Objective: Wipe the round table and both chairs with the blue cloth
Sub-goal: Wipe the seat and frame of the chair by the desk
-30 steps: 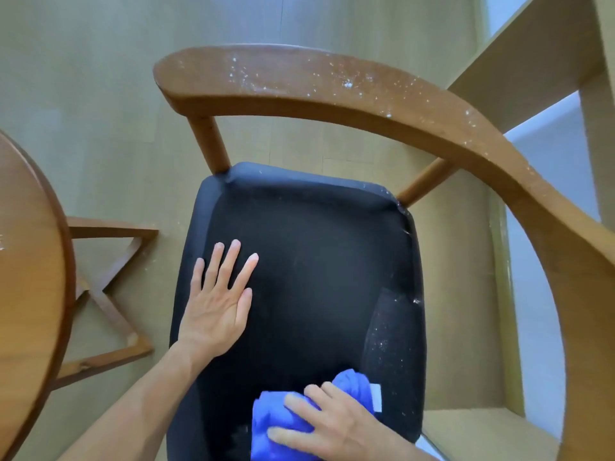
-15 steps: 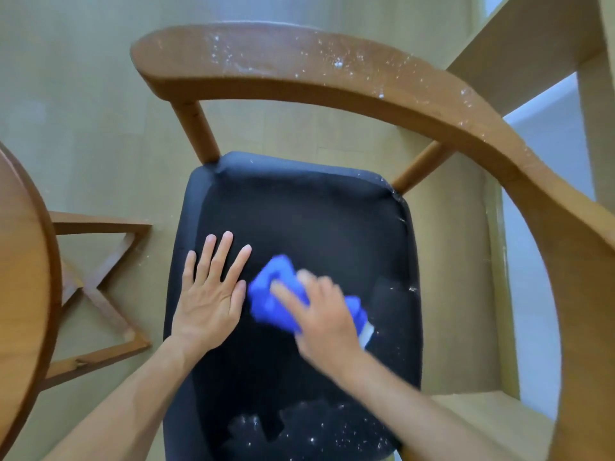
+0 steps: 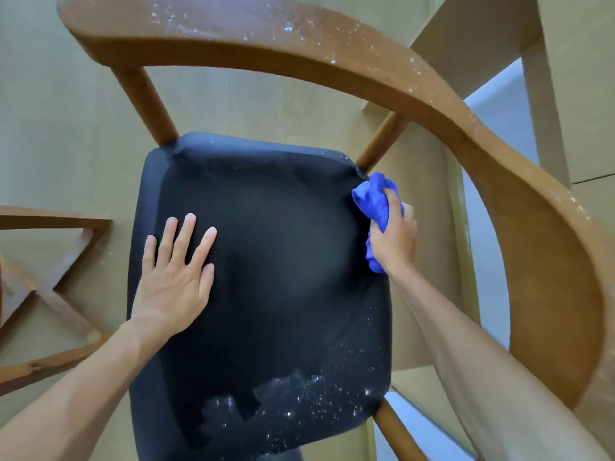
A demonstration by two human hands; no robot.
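Note:
A wooden chair with a black padded seat [image 3: 276, 247] fills the head view. Its curved wooden backrest [image 3: 332, 58] arcs over the top and right, speckled with white dust. My left hand [image 3: 173, 277] lies flat on the seat's left side, fingers straight and spread. My right hand [image 3: 394, 237] grips the bunched blue cloth [image 3: 376, 201] at the seat's far right corner, beside a back post [image 3: 379, 144]. White specks cover the seat's near edge [image 3: 299, 400].
The crossed wooden base [image 3: 50, 287] of the round table stands on the floor at the left; the tabletop is out of view. A pale wooden shelf unit [image 3: 549, 94] rises at the right, close behind the chair's backrest.
My right hand swept the cloth from the seat's near edge, across the middle, to the far right corner. The view moved closer to the chair. My left hand stayed flat on the seat.

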